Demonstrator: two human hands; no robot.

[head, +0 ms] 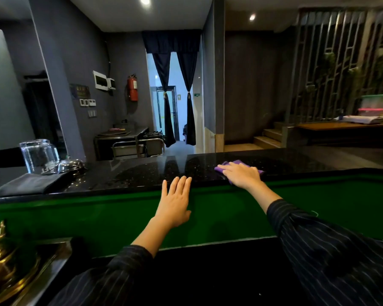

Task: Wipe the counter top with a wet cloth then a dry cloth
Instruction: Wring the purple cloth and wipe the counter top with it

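Head view: pitcher (39,155) and black cloth (31,184) leftward.

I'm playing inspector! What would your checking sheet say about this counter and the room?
Surface: black speckled counter top, shiny.
Job's things: purple cloth under the right hand; folded dark cloth at left end.
Clutter: upturned glasses and metal dome beside the dark cloth; brass kettle lower left.
Hands: left hand flat, fingers at the counter's near edge; right hand pressing flat.
Cables: nothing seen on the counter.
Surroundings: fire extinguisher on wall, curtained doorway, stairs.
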